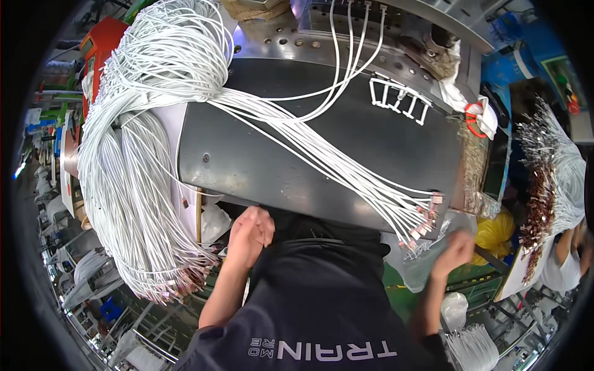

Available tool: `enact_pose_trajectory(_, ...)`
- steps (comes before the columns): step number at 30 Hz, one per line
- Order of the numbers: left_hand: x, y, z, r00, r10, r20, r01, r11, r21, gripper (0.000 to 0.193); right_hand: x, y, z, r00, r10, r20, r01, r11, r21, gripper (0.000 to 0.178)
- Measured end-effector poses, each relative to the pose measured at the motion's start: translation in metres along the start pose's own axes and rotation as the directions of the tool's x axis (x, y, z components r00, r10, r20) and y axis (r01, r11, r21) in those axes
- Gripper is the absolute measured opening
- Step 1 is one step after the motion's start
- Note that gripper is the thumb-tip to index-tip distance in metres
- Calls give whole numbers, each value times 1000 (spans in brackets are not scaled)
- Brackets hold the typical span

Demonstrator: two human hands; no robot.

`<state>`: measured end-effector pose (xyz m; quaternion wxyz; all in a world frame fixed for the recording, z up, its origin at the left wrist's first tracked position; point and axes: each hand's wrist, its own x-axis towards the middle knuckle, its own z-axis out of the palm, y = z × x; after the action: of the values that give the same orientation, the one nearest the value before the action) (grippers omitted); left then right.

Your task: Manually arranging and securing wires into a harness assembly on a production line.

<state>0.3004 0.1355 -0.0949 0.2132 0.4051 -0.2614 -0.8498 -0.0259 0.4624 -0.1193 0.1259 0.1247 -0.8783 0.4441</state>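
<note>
My left hand (252,229) is held just off the front edge of the black worktable (260,148), its fingers curled with nothing visible in them. Beyond the table's front right corner, my right hand (456,248) is smeared by motion beside a clear plastic bag (416,272). Across the tabletop lies a bundle of white cables (337,157), their copper-coloured connector ends (426,222) fanned out near the right corner. Several more white cables (352,46) hang from the metal machine fixture. A white moulded plastic runner with several prongs (401,101) rests at the back right of the table.
A large heap of white cables (164,55) covers the left side, with a hanging bunch (139,204) below it. Red-handled scissors or a ring (475,120) lie by a white cloth at right. Farther right are another cable bunch (566,179), a yellow bag (497,235) and another person's arm (564,247).
</note>
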Motion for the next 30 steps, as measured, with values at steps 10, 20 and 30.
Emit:
enact_pose_trajectory(10, 54, 3, -42, 869, 358, -341, -190, 878, 439, 14, -94, 14, 49, 656, 269, 705, -571, 788, 230, 45)
enact_pose_trajectory(20, 52, -8, -37, 898, 336, -286, -216, 900, 379, 16, -36, 33, 35, 552, -448, 703, 745, 645, -174, 38)
enact_pose_trajectory(30, 67, -20, -43, 893, 388, -228, -287, 881, 377, 23, -46, 65, 19, 342, -628, 699, 887, -31, -461, 45)
